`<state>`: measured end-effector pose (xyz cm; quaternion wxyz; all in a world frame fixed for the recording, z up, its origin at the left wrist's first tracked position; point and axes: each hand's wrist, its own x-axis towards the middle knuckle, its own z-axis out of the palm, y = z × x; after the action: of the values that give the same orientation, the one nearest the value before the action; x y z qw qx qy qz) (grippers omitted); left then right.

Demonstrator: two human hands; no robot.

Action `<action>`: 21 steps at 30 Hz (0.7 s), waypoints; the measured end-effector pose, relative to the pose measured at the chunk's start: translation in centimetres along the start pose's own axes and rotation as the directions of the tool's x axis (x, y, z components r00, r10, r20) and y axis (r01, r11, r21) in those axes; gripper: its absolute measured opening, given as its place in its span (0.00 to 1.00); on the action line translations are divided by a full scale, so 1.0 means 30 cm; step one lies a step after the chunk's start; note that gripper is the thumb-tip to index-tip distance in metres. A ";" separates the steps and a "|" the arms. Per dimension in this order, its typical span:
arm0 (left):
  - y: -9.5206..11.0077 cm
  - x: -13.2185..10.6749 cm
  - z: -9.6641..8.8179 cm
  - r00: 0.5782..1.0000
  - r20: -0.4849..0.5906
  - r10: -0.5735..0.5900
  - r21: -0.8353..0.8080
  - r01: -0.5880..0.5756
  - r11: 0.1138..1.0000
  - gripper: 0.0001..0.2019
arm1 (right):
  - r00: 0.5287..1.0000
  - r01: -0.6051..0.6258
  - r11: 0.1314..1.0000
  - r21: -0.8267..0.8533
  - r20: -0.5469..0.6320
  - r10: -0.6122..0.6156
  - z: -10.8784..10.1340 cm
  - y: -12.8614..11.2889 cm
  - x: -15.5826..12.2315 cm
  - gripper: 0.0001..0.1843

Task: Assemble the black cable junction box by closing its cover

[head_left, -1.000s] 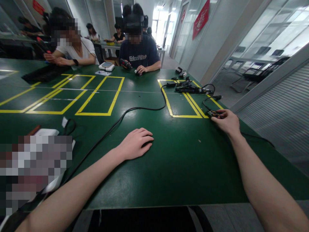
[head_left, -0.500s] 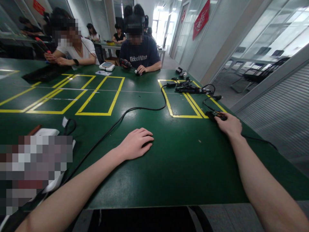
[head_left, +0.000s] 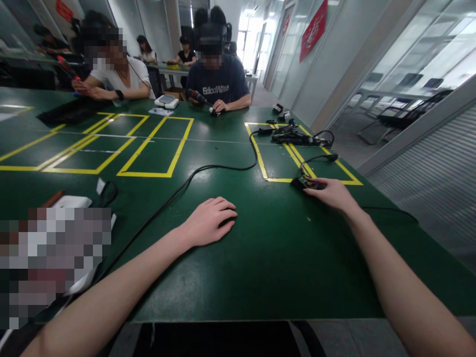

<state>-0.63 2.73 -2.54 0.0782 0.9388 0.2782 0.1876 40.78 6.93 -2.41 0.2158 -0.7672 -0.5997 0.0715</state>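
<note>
My left hand (head_left: 211, 220) rests palm down on the green table (head_left: 260, 277), fingers stretched out and holding nothing. Over to the right, my right hand (head_left: 332, 195) grips a small black device with exposed wiring (head_left: 303, 184), thumb on the near side and fingers over the top. A short black cable with a plug (head_left: 330, 157) runs from the device across the yellow tape, and a longer black cable (head_left: 390, 210) lies beyond my right wrist. My palm hides part of the device.
Tangled black cables and parts (head_left: 297, 135) lie at the far right in yellow tape outlines. A long black cable (head_left: 193, 172) crosses the table. A blurred-out object (head_left: 59, 248) sits left of my forearm. Across the table, one person (head_left: 219, 82) holds a power screwdriver (head_left: 197, 95); another sits left.
My right hand has moved left and inward along the table, bringing the wired black device and its short cable with it. My left hand has stayed in place.
</note>
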 end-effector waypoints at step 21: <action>-0.035 -0.002 -0.074 0.998 0.042 -0.038 -0.067 0.041 0.997 0.24 | 0.510 0.521 0.594 0.612 0.335 -0.792 0.070 -0.432 -0.323 0.19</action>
<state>-2.08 3.67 -0.80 0.1195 0.9336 0.2884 0.1761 25.84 0.65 -0.33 0.1986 -0.3399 -0.8531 0.3423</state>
